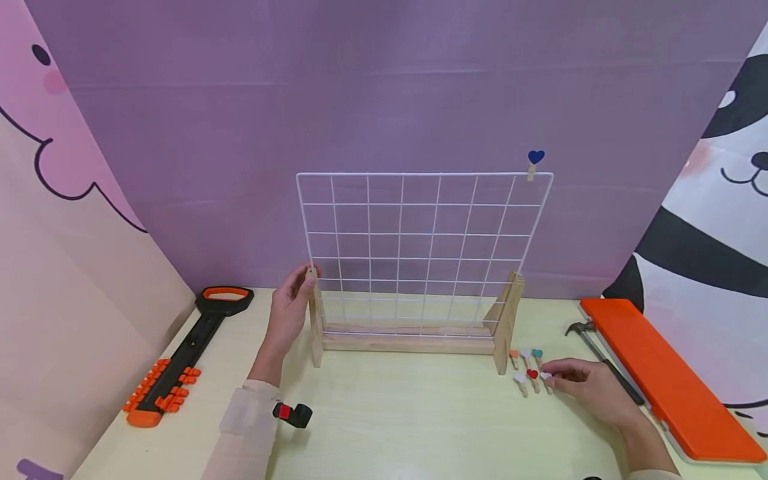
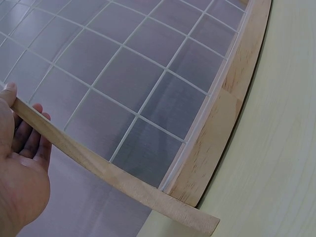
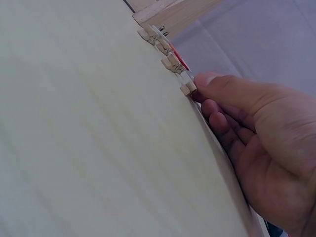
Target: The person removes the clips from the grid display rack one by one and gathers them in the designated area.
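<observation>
A white wire grid (image 1: 414, 235) stands upright in a wooden stand (image 1: 408, 342). My left hand (image 1: 287, 319) grips the top of the stand's left post (image 2: 106, 170), thumb in front and fingers behind. A small clothespin with a blue heart (image 1: 536, 158) is clipped to the grid's top wire near the right corner. On the table by the right post, my right hand (image 1: 591, 390) pinches a clothespin with a white heart (image 1: 546, 377) between thumb and fingers. Beside it lie several more heart clothespins, among them a red one (image 1: 532, 375) and a teal one (image 1: 537, 353).
A hammer (image 1: 606, 357) and a long orange-topped box (image 1: 672, 380) lie at the right. At the left lies a black tool (image 1: 201, 333) with orange clips along its sides. A purple cloth (image 1: 384, 87) hangs behind the table.
</observation>
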`<move>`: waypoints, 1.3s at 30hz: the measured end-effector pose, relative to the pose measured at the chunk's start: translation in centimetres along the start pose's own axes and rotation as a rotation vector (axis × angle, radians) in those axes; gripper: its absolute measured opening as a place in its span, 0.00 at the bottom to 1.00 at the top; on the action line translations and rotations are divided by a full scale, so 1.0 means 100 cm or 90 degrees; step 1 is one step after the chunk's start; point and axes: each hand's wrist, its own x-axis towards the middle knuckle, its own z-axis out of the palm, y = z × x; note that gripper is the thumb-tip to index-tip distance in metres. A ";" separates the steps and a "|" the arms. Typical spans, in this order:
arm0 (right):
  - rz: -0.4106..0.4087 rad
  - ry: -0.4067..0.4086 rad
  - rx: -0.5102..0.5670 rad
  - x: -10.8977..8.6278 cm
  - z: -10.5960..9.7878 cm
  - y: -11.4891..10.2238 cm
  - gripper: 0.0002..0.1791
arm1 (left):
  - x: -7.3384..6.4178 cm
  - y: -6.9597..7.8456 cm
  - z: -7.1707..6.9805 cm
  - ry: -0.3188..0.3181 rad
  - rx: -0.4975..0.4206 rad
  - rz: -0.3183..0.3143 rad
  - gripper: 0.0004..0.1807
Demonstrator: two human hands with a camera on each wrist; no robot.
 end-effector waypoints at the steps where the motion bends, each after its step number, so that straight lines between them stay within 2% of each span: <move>1: 0.003 -0.003 0.001 0.000 0.000 0.000 0.18 | 0.000 0.000 0.000 0.001 -0.001 0.000 0.23; 8: 0.004 -0.011 0.011 0.002 -0.001 0.000 0.18 | -0.004 -0.001 -0.001 0.008 0.007 -0.006 0.23; 14: 0.022 -0.014 -0.012 0.001 -0.006 0.002 0.21 | -0.004 -0.002 -0.001 0.007 -0.001 -0.003 0.23; 21: 0.024 0.015 0.001 -0.002 -0.019 -0.003 0.23 | -0.002 -0.001 0.001 0.005 -0.001 -0.007 0.24; 26: 0.023 0.028 0.064 -0.009 -0.033 -0.022 0.26 | 0.001 -0.001 0.004 0.002 -0.007 0.009 0.23; 30: -0.027 0.044 0.087 -0.009 -0.044 -0.038 0.22 | 0.002 -0.001 0.006 0.002 0.001 0.018 0.23; 35: -0.119 0.095 0.101 0.003 -0.064 -0.068 0.18 | 0.001 0.001 0.004 0.002 -0.007 0.018 0.22; 39: -0.142 0.128 0.078 0.014 -0.084 -0.101 0.17 | 0.000 0.002 0.002 0.003 -0.004 0.018 0.22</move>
